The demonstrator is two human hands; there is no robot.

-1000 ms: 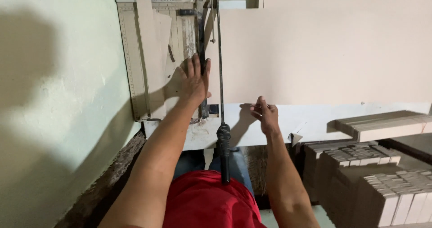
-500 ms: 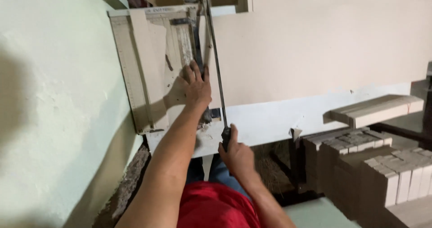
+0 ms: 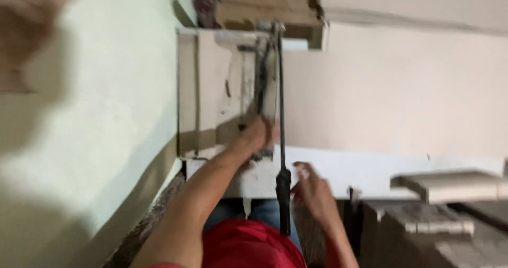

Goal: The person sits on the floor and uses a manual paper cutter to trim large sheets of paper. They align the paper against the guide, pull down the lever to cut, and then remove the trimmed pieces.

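The picture is motion-blurred. A paper cutter with a beige board lies on a white table against a pale green wall. Its long black lever arm runs toward me and ends in a black handle. My left hand rests on the near part of the board, just left of the lever; the blur hides its fingers. My right hand is just right of the handle, fingers apart, not around it. A large beige cardboard sheet spreads right of the blade.
A pale green wall stands on the left. At lower right are stacks of cut cardboard strips and blocks of them. A brown box sits behind the cutter. My red shirt is at the bottom.
My right hand left the sheet's edge, gripped the lever handle, and is now off it to the right. My left hand slid toward me along the board. The view shifted.
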